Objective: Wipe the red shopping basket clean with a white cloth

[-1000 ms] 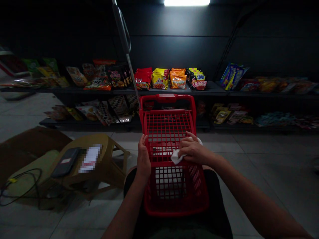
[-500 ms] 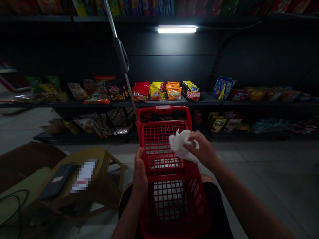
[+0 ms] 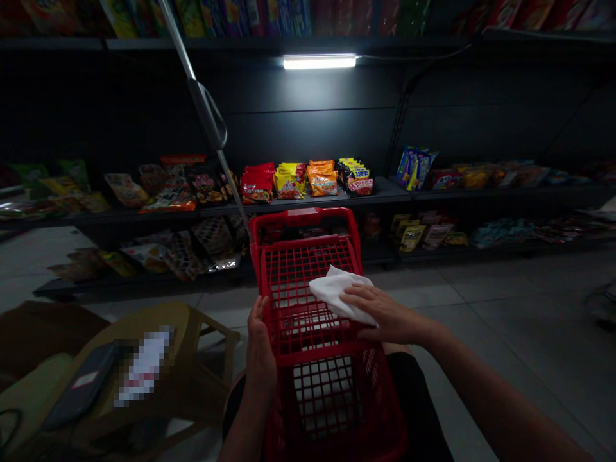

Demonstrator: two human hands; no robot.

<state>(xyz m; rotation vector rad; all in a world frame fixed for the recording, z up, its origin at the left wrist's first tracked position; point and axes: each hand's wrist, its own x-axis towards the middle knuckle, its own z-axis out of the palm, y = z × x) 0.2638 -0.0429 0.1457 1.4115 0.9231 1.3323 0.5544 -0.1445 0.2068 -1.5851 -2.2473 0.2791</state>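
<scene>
A red plastic shopping basket (image 3: 308,351) with a gridded panel and a raised handle stands between my knees. My right hand (image 3: 387,314) lies over a crumpled white cloth (image 3: 339,290), its fingers pressing it on the right part of the grid. Cloth or paper tissue, I cannot tell which. My left hand (image 3: 262,346) rests against the basket's left side, fingers extended and nothing held. Behind the basket's left corner rises a slanted metal pole (image 3: 206,112) with a dark grip.
Dark shelves ahead carry packets of snacks (image 3: 291,181) under a lit tube lamp (image 3: 319,61). On my left a yellowish stool (image 3: 180,321) bears a dark phone-like device (image 3: 81,385) and a blurred-out paper (image 3: 147,366). Tiled floor (image 3: 505,333) extends to the right.
My right hand has gone from pinching the bunched cloth to lying flatter over it, slightly lower on the grid. The cloth has spread out. The view has shifted a little to the right.
</scene>
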